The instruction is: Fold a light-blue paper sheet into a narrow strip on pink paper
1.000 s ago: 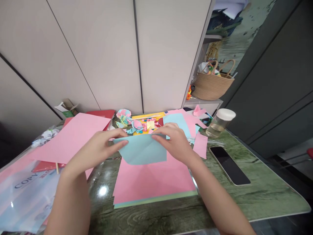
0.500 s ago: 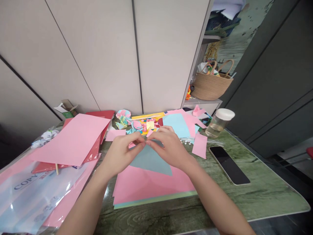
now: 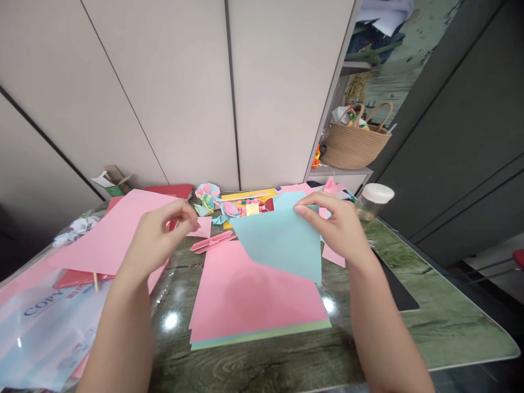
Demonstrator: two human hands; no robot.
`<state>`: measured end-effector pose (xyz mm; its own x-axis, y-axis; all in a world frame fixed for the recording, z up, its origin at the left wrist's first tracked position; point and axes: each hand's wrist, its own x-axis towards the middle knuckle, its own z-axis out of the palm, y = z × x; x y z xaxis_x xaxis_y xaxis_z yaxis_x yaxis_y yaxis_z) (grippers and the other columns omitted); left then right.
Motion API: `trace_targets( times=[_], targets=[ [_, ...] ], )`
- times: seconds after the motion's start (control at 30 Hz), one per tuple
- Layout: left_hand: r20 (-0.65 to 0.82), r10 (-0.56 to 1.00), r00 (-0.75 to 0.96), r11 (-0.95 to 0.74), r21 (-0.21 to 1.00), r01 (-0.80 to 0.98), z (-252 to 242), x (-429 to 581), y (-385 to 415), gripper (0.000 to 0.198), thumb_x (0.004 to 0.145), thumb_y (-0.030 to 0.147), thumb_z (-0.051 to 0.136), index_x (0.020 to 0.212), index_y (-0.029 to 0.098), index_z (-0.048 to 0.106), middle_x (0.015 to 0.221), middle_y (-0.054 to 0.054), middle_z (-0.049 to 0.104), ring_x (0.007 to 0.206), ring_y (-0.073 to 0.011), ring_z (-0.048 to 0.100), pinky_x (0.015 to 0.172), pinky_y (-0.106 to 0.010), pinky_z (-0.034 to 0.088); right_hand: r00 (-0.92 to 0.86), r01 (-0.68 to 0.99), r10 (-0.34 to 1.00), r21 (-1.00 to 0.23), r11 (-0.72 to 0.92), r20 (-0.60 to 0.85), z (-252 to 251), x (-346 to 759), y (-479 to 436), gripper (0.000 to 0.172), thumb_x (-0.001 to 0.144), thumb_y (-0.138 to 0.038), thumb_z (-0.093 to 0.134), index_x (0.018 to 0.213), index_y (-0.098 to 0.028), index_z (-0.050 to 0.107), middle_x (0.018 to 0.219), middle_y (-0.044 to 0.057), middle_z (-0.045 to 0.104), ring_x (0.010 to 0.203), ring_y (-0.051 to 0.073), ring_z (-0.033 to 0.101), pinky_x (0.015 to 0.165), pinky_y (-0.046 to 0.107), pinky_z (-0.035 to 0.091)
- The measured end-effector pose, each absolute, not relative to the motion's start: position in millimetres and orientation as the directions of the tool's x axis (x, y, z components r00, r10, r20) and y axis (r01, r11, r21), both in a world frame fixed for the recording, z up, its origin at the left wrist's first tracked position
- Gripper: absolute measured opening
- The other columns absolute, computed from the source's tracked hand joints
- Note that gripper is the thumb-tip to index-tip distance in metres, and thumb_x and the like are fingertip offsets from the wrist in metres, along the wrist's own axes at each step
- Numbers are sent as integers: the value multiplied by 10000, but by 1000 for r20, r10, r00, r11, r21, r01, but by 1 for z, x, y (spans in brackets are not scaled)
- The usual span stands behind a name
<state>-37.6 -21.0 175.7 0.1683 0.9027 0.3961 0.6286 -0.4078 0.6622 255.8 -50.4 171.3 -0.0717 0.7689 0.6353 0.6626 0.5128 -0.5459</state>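
My right hand (image 3: 333,221) pinches the upper edge of a light blue sheet of paper (image 3: 282,243) between thumb and fingers. The sheet hangs tilted above a pink sheet (image 3: 254,295) on a stack, its lower edge slanting. To the left of it, my left hand (image 3: 170,229) is in the air, apart from the blue sheet. Its fingers are loosely curled, thumb tip near the index fingertip, with nothing visible in them. A narrow folded pink paper strip (image 3: 212,242) lies between the left hand and the blue sheet.
Pink sheets (image 3: 118,234) and a clear plastic paper bag (image 3: 49,333) lie at left. Folded paper flowers (image 3: 207,191) and beads (image 3: 262,204) are at the back. A white-lidded jar (image 3: 375,196) and a phone (image 3: 395,284), partly behind my right arm, are at right.
My hands have moved apart, the left leftward and the right rightward. The left has let go of the blue paper, which the right has carried rightward. The folded pink strip has come into view.
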Motion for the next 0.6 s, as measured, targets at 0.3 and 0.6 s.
trace_targets(
  times=[0.3,0.6],
  targets=[
    [370,884,287,-468,726,504,167,-10,-26,244,755,411,647,933,244,656,1030,-24,672,940,-206,601,768,-303,488,-101,540,807,-649,536,582,164,235,-47,143,868,-301,529,777,-228,612,820,-4,659,808,168,584,759,309,430],
    [337,872,356,-487,512,707,160,-4,-30,182,804,394,569,802,247,677,697,27,665,536,-121,500,508,-243,385,-280,727,758,-385,568,589,145,206,-42,128,872,-218,521,862,-241,647,831,-8,682,879,183,519,907,366,309]
  ],
)
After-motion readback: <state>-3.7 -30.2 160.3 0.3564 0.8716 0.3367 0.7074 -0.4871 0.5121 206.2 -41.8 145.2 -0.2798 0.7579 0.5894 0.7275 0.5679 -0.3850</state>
